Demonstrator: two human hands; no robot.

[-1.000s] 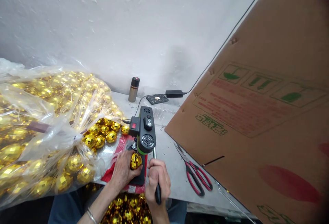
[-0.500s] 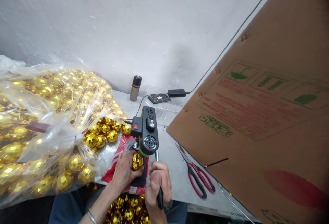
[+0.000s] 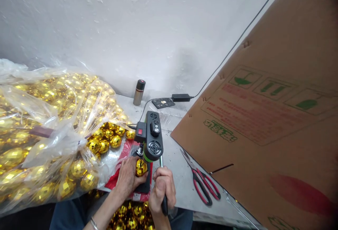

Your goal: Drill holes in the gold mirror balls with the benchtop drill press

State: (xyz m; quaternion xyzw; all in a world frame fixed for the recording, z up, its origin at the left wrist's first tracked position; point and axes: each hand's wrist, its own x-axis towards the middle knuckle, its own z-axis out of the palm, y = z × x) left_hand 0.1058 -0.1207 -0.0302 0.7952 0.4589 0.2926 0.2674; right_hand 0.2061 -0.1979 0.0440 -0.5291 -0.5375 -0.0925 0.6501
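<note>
Nearest, a heap of loose gold balls lies below the table edge. The right hand is closed in a fist around the black grip of a lever, fingers wrapped, no gap seen.

Just left of it, the left hand holds one mirror-faceted gold ball over the black base plate, directly beside and partly beneath the head of a small lever-operated bench machine. The thumb bears on the ball's near side; the finger spread is narrow, about the ball's width. The far fingertips are partly hidden, so their exact contact cannot be told.

Handling, as judged: the ball appears light and thin-shelled, its glossy facets likely slippery and prone to denting or scuffing. A hold at its widest part, thumb opposing fingers, with modest pressure and fingertips clear of the machine head, would suit it.

Red plastic lies under the base. Black-and-red scissors lie to the right, beside a large printed cardboard box. To the left is a clear bag of similar balls. Farther back: a black power adapter and an upright, black-capped bottle.
</note>
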